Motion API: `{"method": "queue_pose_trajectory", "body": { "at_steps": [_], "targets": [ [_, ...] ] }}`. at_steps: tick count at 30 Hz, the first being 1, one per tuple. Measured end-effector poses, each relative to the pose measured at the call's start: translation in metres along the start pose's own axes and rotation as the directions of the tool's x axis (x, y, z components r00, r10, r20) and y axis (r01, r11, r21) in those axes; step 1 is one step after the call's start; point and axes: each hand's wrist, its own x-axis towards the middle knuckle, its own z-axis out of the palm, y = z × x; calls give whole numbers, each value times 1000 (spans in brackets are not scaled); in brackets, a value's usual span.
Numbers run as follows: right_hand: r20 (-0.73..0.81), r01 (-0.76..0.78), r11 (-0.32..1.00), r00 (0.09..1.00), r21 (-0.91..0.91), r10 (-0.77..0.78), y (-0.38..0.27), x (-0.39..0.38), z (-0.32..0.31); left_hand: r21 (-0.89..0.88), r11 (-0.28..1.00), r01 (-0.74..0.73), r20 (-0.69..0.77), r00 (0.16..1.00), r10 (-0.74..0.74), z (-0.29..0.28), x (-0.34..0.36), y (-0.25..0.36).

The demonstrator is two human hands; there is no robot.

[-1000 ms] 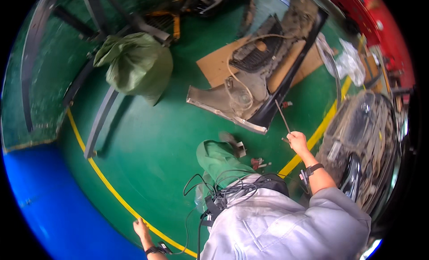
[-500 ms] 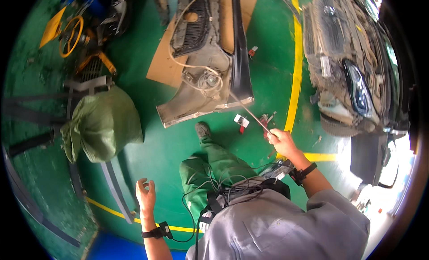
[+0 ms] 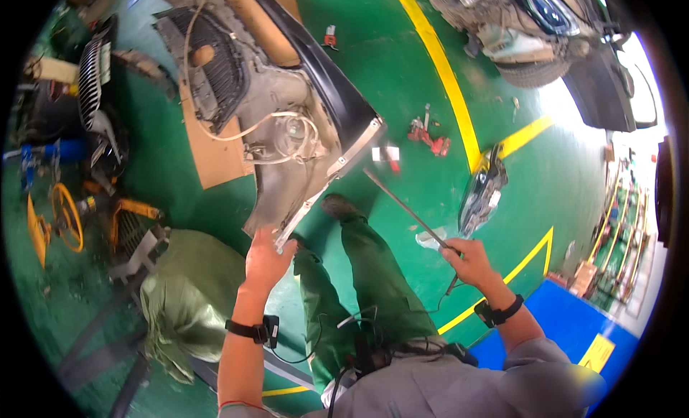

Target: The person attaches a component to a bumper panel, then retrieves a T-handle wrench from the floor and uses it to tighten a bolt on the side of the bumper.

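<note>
My left hand [image 3: 267, 263] grips the near lower corner of a large dirty car body panel [image 3: 283, 181], which has a black outer skin, a metal edge strip, a pale looped hose [image 3: 215, 136] and a dark ribbed plastic piece [image 3: 204, 73] on it. My right hand [image 3: 466, 260] is closed round a long thin metal rod [image 3: 405, 208], whose far end points up and left, near the panel's corner. A headlamp [image 3: 479, 195] lies on the floor beyond my right hand.
Cardboard [image 3: 222, 166] lies under the panel. A green sack [image 3: 194, 289] is at left, beside yellow metal equipment [image 3: 72, 217] and loose parts. Red tools [image 3: 430, 138] and a small box [image 3: 385, 154] lie on the floor. A partly stripped car [image 3: 531, 52] stands at upper right.
The view has swung round, moving the car up and the sack down. My left hand has risen from low down onto the panel's corner; my right hand still holds the rod.
</note>
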Motion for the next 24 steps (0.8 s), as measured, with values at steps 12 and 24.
{"method": "queue_pose_trajectory", "body": {
  "at_steps": [12,24],
  "targets": [
    [-174,17,967,984,253,28,77,-10,153,161,942,-296,257,934,250,121,164,-20],
    [-237,94,863,971,497,31,191,75,226,164,799,-578,250,808,533,156,210,-30]
  ]
}}
